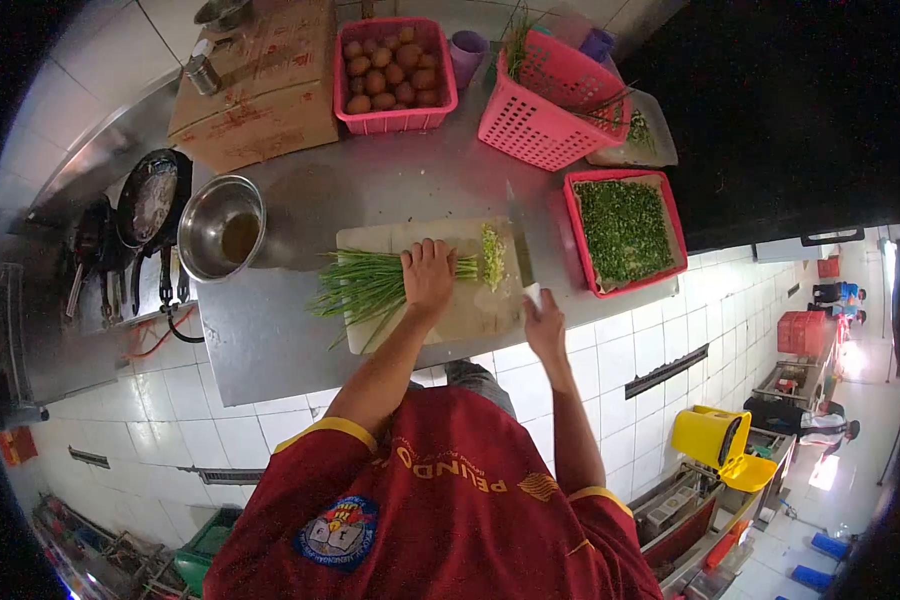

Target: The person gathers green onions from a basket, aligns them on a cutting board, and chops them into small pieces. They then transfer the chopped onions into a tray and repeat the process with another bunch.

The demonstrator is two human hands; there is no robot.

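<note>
My left hand point(430, 275) presses down around a bundle of green onions point(365, 283), close to its cut end. The bundle lies across a pale cutting board point(370, 237), with its long leaves spreading past the board's left edge. A small pile of chopped green onion point(493, 257) sits just right of the bundle. My right hand point(544, 320) is closed on the white handle of a knife point(522, 240). The blade points away from me along the board's right side, apart from the bundle.
Behind the board stand a pink basket of eggs point(395, 112), a cardboard box point(270, 90) and a pink perforated basket point(535, 120). At right is a red-rimmed tray of chopped greens point(625, 235). A steel bowl point(220, 190) stands left, near a wok point(153, 200). People are far right.
</note>
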